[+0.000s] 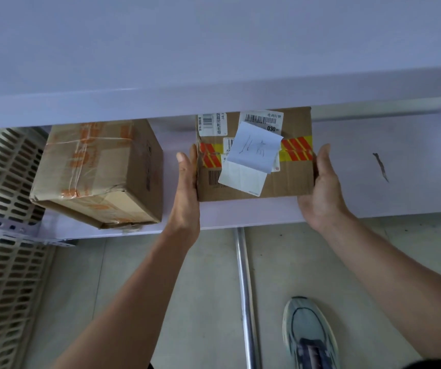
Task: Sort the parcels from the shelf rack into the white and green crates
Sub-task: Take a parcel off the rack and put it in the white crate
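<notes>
- Head view: a flat parcel (291, 179) of brown cardboard lies on the pale shelf (400, 198), its far end tucked under the shelf board above (214, 75).
- Its top carries barcode labels, red-and-yellow striped tape and a loose white slip with handwriting.
- The left hand (186, 182) clasps the parcel's left side, thumb lying along the edge; the other fingers are hidden.
- The right hand (323, 187) clasps the right side the same way, thumb up along the edge.
- A bigger parcel (99, 171), bound with orange-printed tape, sits on the same shelf just left of the left hand, turned at an angle.
- A white crate (3, 182) with slotted walls stands at the far left, beside the shelf end.
- Below, over the floor, are a metal tube (244, 288) and a grey shoe (309, 334).
</notes>
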